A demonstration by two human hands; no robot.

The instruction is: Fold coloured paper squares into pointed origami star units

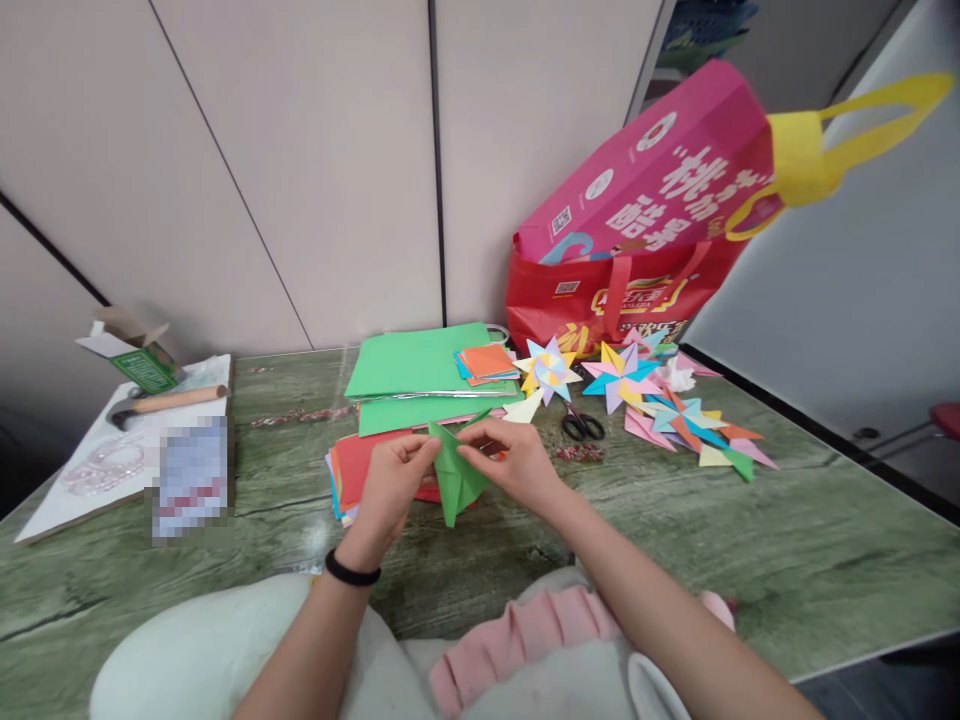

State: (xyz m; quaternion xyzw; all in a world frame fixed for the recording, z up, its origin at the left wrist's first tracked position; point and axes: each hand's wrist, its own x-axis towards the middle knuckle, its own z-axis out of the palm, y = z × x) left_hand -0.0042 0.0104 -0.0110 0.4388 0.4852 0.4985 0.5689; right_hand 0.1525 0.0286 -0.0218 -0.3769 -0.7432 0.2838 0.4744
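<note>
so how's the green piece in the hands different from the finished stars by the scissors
The green folded paper is one plain colour; the paper stars mix pink, blue, yellow and orange. The green folded paper is held up between the left hand and right hand; the paper stars lie flat on the table near the scissors. It is one pointed unit; they have many points. Both are folded coloured paper.

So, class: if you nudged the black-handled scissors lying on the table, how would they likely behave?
The scissors lie flat on the glossy green table, so they would probably slide rather than roll or tip. Being small, they are likely light yet rigid. Their handles look smooth, so possibly a bit slippery.
</note>
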